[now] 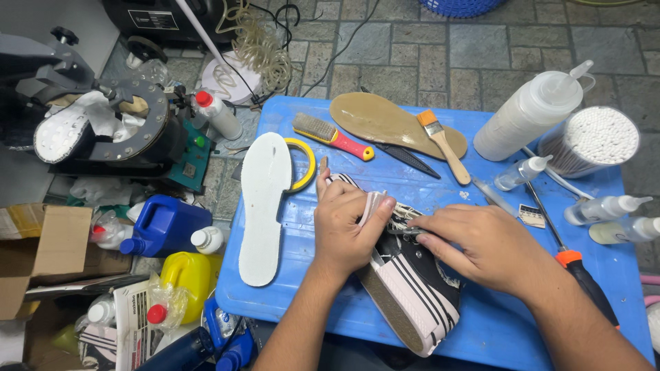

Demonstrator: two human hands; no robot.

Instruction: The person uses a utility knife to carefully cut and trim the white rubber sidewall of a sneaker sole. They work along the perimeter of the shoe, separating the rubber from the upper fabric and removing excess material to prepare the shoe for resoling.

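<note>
A black sneaker [419,288] with pink-white stripes lies on its side on the blue plastic table [309,288], its tan sole turned toward me. My left hand [347,230] grips the shoe's upper near the tongue, thumb pressed on the pale lining. My right hand [481,244] rests on the shoe from the right, its fingertips pinching at the opening beside my left thumb. What the right fingers pinch is hidden between the two hands.
A white insole [265,206] and yellow tape roll [306,161] lie left. Behind are a red-handled brush [333,135], a tan insole [392,124], a paintbrush [443,144], squeeze bottles [533,110], a cotton swab tub [595,141] and an orange-handled tool [584,278]. Jugs and boxes crowd the floor left.
</note>
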